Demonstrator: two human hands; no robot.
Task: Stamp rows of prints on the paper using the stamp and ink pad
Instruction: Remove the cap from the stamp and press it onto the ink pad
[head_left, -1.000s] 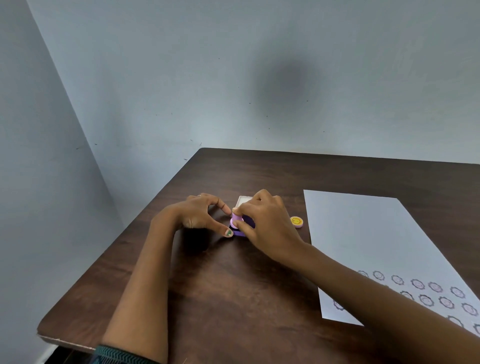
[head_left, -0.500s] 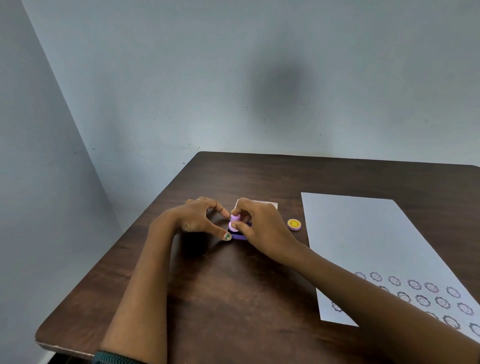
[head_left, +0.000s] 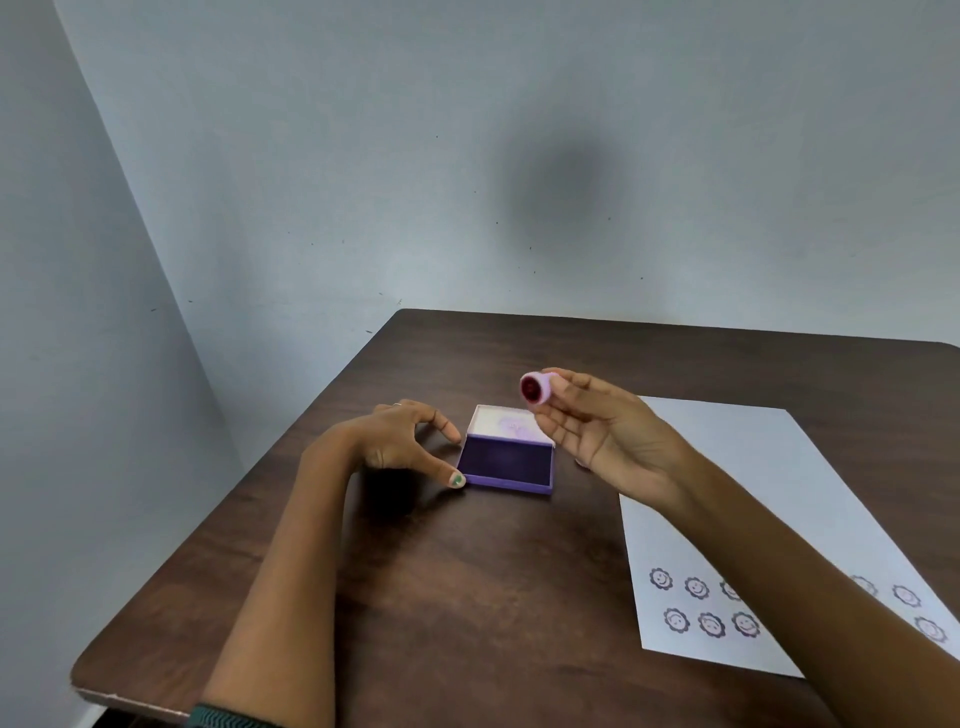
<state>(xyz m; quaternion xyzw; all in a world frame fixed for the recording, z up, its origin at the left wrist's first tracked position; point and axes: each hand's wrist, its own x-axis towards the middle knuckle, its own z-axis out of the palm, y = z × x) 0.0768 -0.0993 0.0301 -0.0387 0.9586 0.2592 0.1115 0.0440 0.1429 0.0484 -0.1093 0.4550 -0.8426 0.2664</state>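
Right hand (head_left: 608, 436) raised above worktop (head_left: 467, 571), palm up, fingertip grip pinching stamp (head_left: 536, 387), inked face showing. Left hand (head_left: 400, 441) grip spread, steadying open ink pad (head_left: 506, 462). Paper (head_left: 753, 493) right, two rows of prints (head_left: 696, 605).

one stamp (head_left: 536, 387), one ink pad (head_left: 506, 462), one paper (head_left: 769, 499)

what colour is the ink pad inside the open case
Dark purple, in a lighter lilac case; the ink pad shows best in the head view.
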